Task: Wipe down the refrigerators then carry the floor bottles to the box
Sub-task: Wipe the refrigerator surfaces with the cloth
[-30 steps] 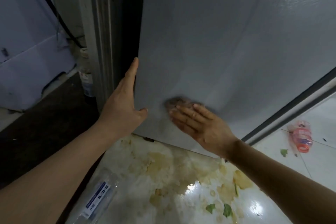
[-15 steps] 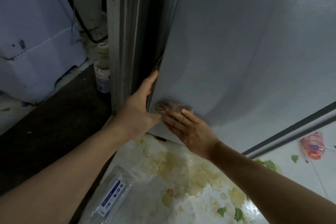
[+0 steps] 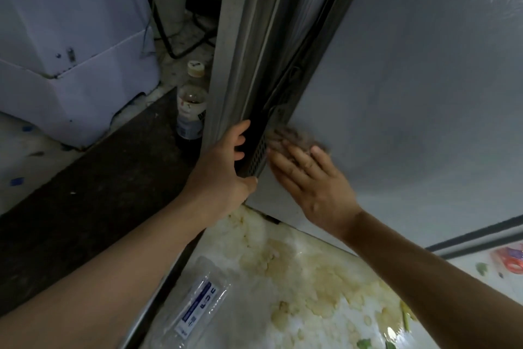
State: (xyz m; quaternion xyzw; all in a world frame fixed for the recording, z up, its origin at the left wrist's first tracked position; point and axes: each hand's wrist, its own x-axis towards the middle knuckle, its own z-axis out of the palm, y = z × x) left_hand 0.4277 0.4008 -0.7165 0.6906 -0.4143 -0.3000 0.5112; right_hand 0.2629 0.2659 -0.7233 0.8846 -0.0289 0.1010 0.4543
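A grey refrigerator door [image 3: 418, 88] fills the right half of the view, swung slightly ajar. My left hand [image 3: 223, 167] grips the door's left edge near the bottom, fingers curled into the gap. My right hand [image 3: 308, 178] lies flat with straight fingers, pressing a brownish cloth [image 3: 294, 136] against the door's lower left corner. A clear flattened bottle with a blue label [image 3: 198, 309] lies on the floor by my left forearm. A capped bottle with dark liquid [image 3: 191, 108] stands beside the refrigerator frame. A pink bottle [image 3: 510, 259] lies at the right edge.
The white tiled floor [image 3: 297, 272] is smeared with yellowish stains and green leaf scraps. A dark mat [image 3: 93, 181] covers the floor on the left. A pale appliance [image 3: 68, 37] stands at the back left, with black cables [image 3: 169, 45] beside it.
The door has swung further open under my left hand, which now curls into the gap. My right hand has slid the cloth left to the door's edge.
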